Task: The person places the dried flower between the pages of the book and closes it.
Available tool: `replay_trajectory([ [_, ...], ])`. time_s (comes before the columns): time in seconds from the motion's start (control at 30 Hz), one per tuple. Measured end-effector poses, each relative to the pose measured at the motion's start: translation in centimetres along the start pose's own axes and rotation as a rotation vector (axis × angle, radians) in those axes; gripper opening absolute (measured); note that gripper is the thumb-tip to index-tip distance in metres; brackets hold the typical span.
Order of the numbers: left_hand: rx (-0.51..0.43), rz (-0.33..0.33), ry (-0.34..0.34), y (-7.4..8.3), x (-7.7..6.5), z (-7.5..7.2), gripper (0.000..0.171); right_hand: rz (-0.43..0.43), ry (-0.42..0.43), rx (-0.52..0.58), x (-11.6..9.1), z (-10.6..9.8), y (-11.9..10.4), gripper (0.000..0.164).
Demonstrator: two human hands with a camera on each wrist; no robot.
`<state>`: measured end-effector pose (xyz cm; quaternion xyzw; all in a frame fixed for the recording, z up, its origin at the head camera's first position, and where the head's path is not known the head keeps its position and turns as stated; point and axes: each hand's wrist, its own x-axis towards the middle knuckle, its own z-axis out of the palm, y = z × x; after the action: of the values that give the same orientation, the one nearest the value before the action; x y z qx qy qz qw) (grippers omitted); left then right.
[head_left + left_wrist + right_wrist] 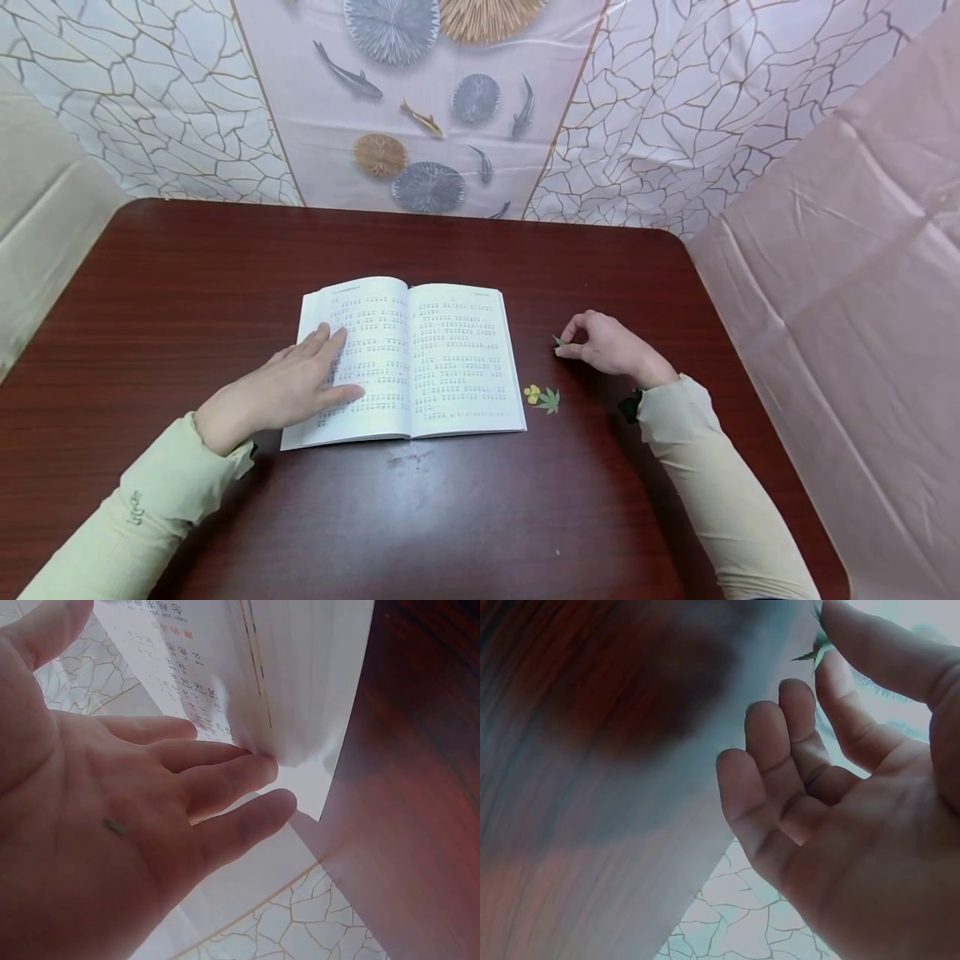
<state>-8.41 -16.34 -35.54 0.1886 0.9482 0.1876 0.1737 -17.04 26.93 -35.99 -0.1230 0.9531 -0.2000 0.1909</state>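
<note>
The outstretched left hand (pixel 288 390) rests on the open book (pixel 459 358) (likely keeping it flat), while the right hand (pixel 613 347) pinches a leaf (pixel 558 340) toward the right edge of the table (pixel 450 533).

The person wore long, pale sleeves. The left sleeve (pixel 112 533) looked light yellow-green, with a dark, scribble-like marking (pixel 136 507) on the forearm, too small to make out. The right sleeve (pixel 723 492) leaned toward cream. Both ended in loose, wide cuffs: the left cuff (pixel 180 475) had an uneven, flared edge, the right cuff (pixel 671 408) a softer one. A black piece (pixel 632 406) of unclear form showed at the right wrist. The left grip (pixel 281 396) and right grip (pixel 611 346) were bare; creases crossed the left palm (pixel 75 772), which bore a tiny green fleck (pixel 112 826).
</note>
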Motion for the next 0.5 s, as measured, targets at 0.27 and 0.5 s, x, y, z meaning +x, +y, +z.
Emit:
replay_trajectory([
  [0.27, 0.002, 0.0, 0.004, -0.2, 0.1, 0.1, 0.091, -0.016, 0.051, 0.019, 0.0, 0.2, -1.0, 0.015],
  [0.5, 0.002, -0.003, 0.0, -0.1, 0.2, 0.1, 0.091, -0.07, 0.067, 0.049, 0.1, 0.4, -1.9, 0.015],
])
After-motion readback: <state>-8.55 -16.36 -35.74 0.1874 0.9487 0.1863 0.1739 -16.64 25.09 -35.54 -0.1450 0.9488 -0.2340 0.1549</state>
